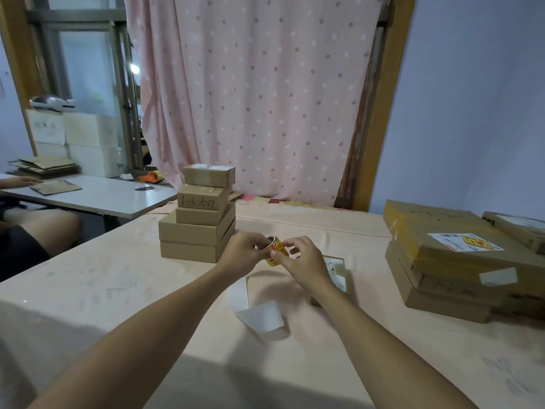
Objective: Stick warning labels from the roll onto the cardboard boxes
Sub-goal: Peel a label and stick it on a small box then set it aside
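Label roll (275, 248) held above table (147, 290), centre, both forearms stretched forward. Left hand (244, 252) grips roll, fingers curled round it. Right hand (305, 264) pinches roll's yellow outer face. Core opening faces up-left. White backing strip (259, 315) trails onto table. Small box (336, 270) under right hand. Box stack (197, 228) just left.

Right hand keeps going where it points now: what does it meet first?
The label roll, touching the right hand and held by the left hand; the box stack likely lies beyond.
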Tool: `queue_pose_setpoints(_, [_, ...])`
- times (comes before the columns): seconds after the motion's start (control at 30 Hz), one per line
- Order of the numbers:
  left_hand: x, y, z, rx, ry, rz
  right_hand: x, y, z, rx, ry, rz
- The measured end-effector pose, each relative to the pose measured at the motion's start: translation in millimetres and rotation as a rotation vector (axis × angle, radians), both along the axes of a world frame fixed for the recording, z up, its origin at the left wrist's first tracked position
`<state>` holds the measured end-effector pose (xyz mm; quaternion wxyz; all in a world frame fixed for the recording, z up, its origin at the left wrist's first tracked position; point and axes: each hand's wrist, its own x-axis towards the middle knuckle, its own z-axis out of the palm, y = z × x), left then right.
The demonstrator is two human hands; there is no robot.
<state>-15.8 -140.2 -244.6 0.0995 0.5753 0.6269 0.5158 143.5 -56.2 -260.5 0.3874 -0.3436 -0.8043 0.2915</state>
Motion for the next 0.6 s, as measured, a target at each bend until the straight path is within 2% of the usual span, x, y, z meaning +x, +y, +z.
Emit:
queue_pose_setpoints(0.1, [4,-3,1,0.041,0.059,0.024,-1,-4,2,0.113,-0.071,-0.033])
queue_pose_setpoints(0.33, [-1,-7,-3,0.069,0.208,0.106,-6,-10,7,0.192,-0.159,-0.065])
queue_pose_setpoints(0.6, [-5,-10,-4,0.054,0.252,0.153,-10,-16,11,0.128,-0.109,-0.018])
